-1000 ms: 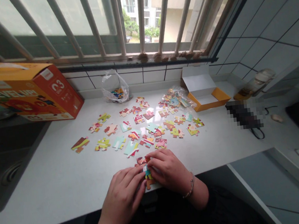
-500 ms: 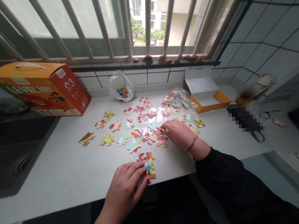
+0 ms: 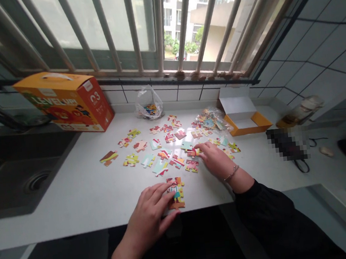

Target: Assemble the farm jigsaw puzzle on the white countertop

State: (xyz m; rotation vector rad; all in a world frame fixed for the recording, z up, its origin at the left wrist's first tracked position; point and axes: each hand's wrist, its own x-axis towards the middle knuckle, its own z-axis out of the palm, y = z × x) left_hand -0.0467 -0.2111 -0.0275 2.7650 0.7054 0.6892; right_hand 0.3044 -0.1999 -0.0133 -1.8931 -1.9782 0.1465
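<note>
Left hand (image 3: 150,209): open, palm down, fingers extended over the joined puzzle section (image 3: 177,202), thumb held apart from the fingers. Fingertips rest on the section's left and middle part, partly covering its picture. The section lies flat at the front edge of the countertop (image 3: 91,208), directly at the fingertips and to the right of the palm.

Right hand (image 3: 213,160): palm down, fingers bent, fingertips at the red-and-green puzzle piece (image 3: 193,151), which lies to the left of the palm among the loose pieces. Whether the piece is pinched or only touched cannot be told. The pink puzzle piece (image 3: 192,166) lies just in front of that piece, on the side toward the front edge. A bracelet (image 3: 231,174) is on the right wrist.

Loose puzzle pieces (image 3: 148,161) are spread over the middle of the countertop, between the joined section and the back edge. The brown-and-green puzzle piece (image 3: 109,158) is the farthest left, toward the sink (image 3: 14,179).

Along the back edge, from left to right: orange carton (image 3: 65,103), upright; clear bag (image 3: 149,107) with pieces inside; second clear bag (image 3: 214,122), lying flatter, also filled; yellow box (image 3: 248,125), lid raised, touching or just beside the second bag.
</note>
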